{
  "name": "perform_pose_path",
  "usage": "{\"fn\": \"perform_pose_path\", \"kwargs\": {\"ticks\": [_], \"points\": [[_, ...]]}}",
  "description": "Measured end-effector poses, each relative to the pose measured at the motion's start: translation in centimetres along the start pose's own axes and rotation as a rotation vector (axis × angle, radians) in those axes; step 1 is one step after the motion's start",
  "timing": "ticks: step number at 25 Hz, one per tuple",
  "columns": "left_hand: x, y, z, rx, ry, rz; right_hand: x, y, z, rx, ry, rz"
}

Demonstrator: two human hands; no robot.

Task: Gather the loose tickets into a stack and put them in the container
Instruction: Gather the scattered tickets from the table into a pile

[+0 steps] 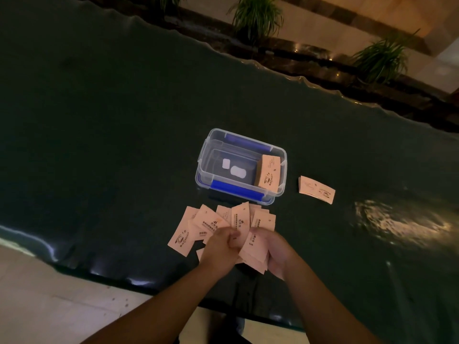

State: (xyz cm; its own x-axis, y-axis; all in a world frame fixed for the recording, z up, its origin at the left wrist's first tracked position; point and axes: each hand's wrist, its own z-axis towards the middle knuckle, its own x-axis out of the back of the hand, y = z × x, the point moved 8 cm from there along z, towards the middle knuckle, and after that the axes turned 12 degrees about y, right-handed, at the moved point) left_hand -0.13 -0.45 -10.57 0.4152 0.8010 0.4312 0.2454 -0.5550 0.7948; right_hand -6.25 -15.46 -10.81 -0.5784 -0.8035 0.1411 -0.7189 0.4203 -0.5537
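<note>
Several pale pink tickets (208,220) lie fanned out on the dark table, just in front of a clear plastic container (207,147) with blue clips. My left hand (218,249) and my right hand (273,254) are closed together around a loose bunch of these tickets (253,247), which sticks out between the fingers. A neat stack of tickets (269,173) leans inside the container at its right end. Another small stack (316,189) rests on the table to the right of the container.
The dark glossy table (99,120) has a wavy far edge and a near edge close to my arms. Potted plants (255,16) stand beyond the far edge. Two white labels (234,168) show on the container's bottom. Pale floor (49,306) lies at the lower left.
</note>
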Motion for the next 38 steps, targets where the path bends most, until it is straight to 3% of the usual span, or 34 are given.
{"fn": "perform_pose_path", "kwargs": {"ticks": [6, 11, 20, 23, 26, 30, 34, 36, 38], "points": [[0.0, 0.2, 0.2, 0.202, -0.001, -0.211, 1.8, 1.1, 0.4, 0.009, 0.037, 0.044], [0.4, 0.2, 0.6, 0.169, 0.065, -0.181, 2.2, 2.3, 0.3, -0.029, 0.000, 0.091], [0.9, 0.9, 0.1, 0.197, 0.022, -0.274, 2.6, 1.9, 0.2, -0.016, 0.028, 0.092], [-0.1, 1.2, -0.7, 0.187, -0.080, -0.280, 2.6, 2.1, 0.2, -0.037, 0.050, 0.146], [-2.1, 1.6, -1.6, 0.122, -0.169, -0.167, 2.2, 2.1, 0.0, -0.068, 0.043, 0.251], [-2.1, 2.4, -1.9, -0.080, -0.128, 0.066, 1.9, 1.9, -0.3, 0.012, 0.064, 0.054], [1.5, 0.6, -1.8, -0.225, 0.012, 0.501, 3.4, 1.2, -0.2, 0.015, 0.122, 0.068], [3.1, -1.1, -1.6, -0.243, 0.022, 0.759, 4.0, 0.5, -0.1, 0.014, 0.153, 0.072], [3.6, -2.2, -1.5, -0.271, 0.007, 0.860, 4.0, 0.1, -0.1, 0.005, 0.147, 0.063]]}}
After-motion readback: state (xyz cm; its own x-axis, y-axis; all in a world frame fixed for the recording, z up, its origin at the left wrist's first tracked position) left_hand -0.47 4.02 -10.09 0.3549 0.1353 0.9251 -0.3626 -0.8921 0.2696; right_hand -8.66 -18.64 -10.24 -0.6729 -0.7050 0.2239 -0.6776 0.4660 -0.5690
